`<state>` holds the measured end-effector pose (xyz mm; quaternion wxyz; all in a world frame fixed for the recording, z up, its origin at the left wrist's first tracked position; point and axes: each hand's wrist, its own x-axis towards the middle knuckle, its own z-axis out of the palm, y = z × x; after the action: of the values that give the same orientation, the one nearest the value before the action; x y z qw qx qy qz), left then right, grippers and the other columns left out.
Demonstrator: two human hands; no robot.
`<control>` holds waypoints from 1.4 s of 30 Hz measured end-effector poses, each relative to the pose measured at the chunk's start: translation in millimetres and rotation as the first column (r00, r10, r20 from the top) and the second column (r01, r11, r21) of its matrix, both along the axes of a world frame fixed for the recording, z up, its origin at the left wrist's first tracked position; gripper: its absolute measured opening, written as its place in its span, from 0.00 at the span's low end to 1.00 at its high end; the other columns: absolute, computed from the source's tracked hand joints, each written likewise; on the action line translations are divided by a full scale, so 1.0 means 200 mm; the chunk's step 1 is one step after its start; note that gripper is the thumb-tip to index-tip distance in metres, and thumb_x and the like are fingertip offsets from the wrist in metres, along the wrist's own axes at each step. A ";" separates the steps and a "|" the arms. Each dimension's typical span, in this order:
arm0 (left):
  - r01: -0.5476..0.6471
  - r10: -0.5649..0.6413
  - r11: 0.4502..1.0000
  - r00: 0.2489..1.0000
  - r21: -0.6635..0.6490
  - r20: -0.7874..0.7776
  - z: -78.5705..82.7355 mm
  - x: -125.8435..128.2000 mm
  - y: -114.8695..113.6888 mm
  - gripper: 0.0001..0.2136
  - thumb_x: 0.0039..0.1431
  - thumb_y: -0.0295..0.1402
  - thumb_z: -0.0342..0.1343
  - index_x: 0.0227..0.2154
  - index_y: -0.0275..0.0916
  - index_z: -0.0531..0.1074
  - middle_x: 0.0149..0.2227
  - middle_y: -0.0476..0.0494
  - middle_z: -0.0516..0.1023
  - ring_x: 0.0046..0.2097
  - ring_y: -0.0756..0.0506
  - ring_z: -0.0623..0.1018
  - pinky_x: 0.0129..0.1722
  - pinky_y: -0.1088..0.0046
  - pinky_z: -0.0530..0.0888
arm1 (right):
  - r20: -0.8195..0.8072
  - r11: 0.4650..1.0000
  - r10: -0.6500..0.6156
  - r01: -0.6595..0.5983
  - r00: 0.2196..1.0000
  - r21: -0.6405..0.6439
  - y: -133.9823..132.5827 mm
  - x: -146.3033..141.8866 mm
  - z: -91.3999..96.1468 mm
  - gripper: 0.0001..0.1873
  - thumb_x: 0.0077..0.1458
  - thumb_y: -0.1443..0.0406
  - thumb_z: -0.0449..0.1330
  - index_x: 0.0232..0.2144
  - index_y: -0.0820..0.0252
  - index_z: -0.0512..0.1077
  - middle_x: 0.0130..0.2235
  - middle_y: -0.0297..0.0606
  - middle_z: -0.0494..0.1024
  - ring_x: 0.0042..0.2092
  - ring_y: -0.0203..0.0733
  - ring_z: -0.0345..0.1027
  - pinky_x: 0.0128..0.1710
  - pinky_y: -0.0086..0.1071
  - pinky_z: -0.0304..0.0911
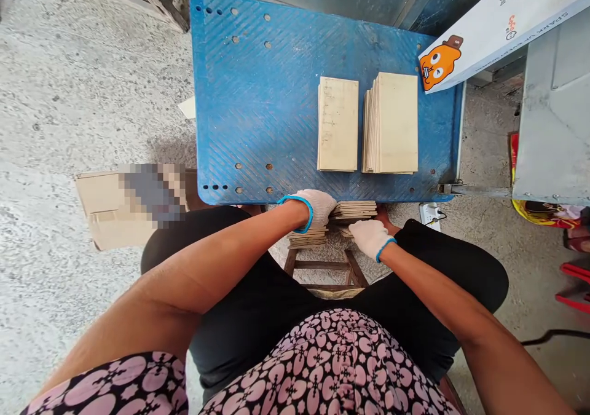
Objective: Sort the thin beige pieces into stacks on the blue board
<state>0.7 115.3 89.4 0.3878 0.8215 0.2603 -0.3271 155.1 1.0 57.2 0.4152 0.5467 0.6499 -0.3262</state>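
My left hand [318, 209], in a white glove with a blue cuff, is curled over a low stack of thin wooden boards [306, 239] between my knees. Its fingertips are hidden, and I cannot make out what they grip. Opposite it, my right hand [370, 238], gloved the same way, is closed at the edge of some thin boards [345, 232]. Just beyond its fingers is another stack of boards [354, 211], close to the table's near edge. Two more stacks lie on the blue table: a lower left one [338, 126] and a taller right one [399, 123].
The blue plastic table [258, 95] has its near edge just past my hands. A white printed box [488, 40] overlaps its far right corner. A wooden stool frame [322, 265] shows between my legs. Cardboard [101, 203] lies left, a power strip [429, 215] right.
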 end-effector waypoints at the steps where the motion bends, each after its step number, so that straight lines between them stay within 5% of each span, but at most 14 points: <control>1: -0.023 0.023 1.000 1.000 -0.005 -0.001 0.00 0.00 0.00 0.20 0.54 0.29 0.55 0.51 0.36 0.76 0.48 0.27 0.79 0.48 0.31 0.80 0.45 0.57 0.76 | 0.009 1.000 -0.006 0.006 1.000 0.008 0.00 -0.01 -0.04 0.16 0.59 0.73 0.53 0.44 0.66 0.77 0.45 0.59 0.79 0.47 0.62 0.75 0.41 0.49 0.69; 6: -0.090 0.090 0.996 0.996 -0.017 0.021 -0.02 -0.02 -0.01 0.19 0.53 0.29 0.56 0.49 0.36 0.77 0.45 0.26 0.80 0.47 0.29 0.80 0.46 0.55 0.75 | 0.026 0.998 -0.044 0.042 0.999 0.054 -0.02 -0.05 -0.15 0.19 0.59 0.75 0.48 0.45 0.69 0.77 0.44 0.65 0.78 0.48 0.63 0.75 0.39 0.48 0.68; 10: -0.101 0.102 0.994 0.995 -0.027 0.009 -0.02 -0.03 -0.01 0.20 0.51 0.28 0.57 0.49 0.36 0.77 0.46 0.26 0.80 0.47 0.30 0.80 0.46 0.55 0.74 | 0.012 0.994 -0.070 0.069 0.997 0.081 -0.03 -0.05 -0.16 0.20 0.60 0.76 0.47 0.44 0.69 0.77 0.42 0.63 0.79 0.46 0.62 0.76 0.40 0.49 0.68; 16: -0.079 0.079 0.997 0.997 -0.006 0.000 -0.01 -0.03 0.04 0.20 0.53 0.28 0.55 0.50 0.33 0.76 0.49 0.24 0.79 0.49 0.30 0.79 0.47 0.58 0.74 | -0.187 0.988 -0.046 0.073 0.981 0.139 0.02 0.01 0.02 0.17 0.67 0.64 0.47 0.51 0.58 0.73 0.48 0.50 0.79 0.49 0.51 0.74 0.47 0.38 0.66; 20: -0.203 0.203 0.978 0.979 0.050 0.001 -0.03 -0.03 0.12 0.20 0.57 0.30 0.52 0.52 0.30 0.73 0.52 0.24 0.77 0.53 0.31 0.77 0.48 0.61 0.74 | -0.262 0.876 -0.257 0.339 0.930 0.342 0.16 0.04 0.12 0.22 0.68 0.55 0.44 0.57 0.50 0.68 0.54 0.42 0.76 0.51 0.48 0.73 0.50 0.37 0.65; 24: -0.513 0.516 0.846 0.856 0.143 0.020 -0.07 0.00 0.20 0.21 0.60 0.34 0.51 0.55 0.29 0.68 0.53 0.26 0.76 0.54 0.35 0.76 0.50 0.67 0.72 | -0.220 0.669 -0.581 0.614 0.783 0.418 0.33 0.02 0.09 0.33 0.63 0.56 0.53 0.67 0.52 0.55 0.64 0.44 0.66 0.56 0.55 0.68 0.54 0.44 0.64; 28: -0.688 0.690 0.714 0.723 0.130 0.040 -0.12 0.04 0.26 0.20 0.62 0.33 0.50 0.56 0.31 0.65 0.52 0.30 0.77 0.54 0.38 0.77 0.50 0.69 0.72 | -0.293 0.548 -0.707 0.760 0.644 0.348 0.47 0.00 0.01 0.41 0.59 0.54 0.57 0.69 0.56 0.49 0.63 0.48 0.66 0.59 0.57 0.64 0.56 0.47 0.63; 37: -0.842 0.841 0.538 0.539 0.036 0.045 -0.24 0.06 0.30 0.17 0.57 0.32 0.54 0.49 0.33 0.69 0.49 0.34 0.78 0.49 0.40 0.78 0.45 0.71 0.73 | -0.490 0.379 -0.740 0.888 0.460 0.261 0.63 0.02 -0.13 0.24 0.53 0.55 0.57 0.51 0.57 0.69 0.48 0.44 0.78 0.47 0.47 0.71 0.47 0.36 0.66; 42: -0.894 0.894 0.447 0.444 -0.041 0.064 -0.29 0.06 0.29 0.14 0.54 0.30 0.55 0.44 0.34 0.71 0.46 0.37 0.79 0.44 0.42 0.78 0.40 0.71 0.73 | -0.521 0.383 -0.724 0.892 0.452 0.241 0.62 0.04 -0.19 0.26 0.53 0.53 0.56 0.51 0.58 0.68 0.46 0.44 0.78 0.43 0.44 0.70 0.43 0.33 0.65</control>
<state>12.7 174.1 31.4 0.5121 0.5733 0.6382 -0.0429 162.2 125.0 19.4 -0.0692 0.8168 0.4091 -0.4008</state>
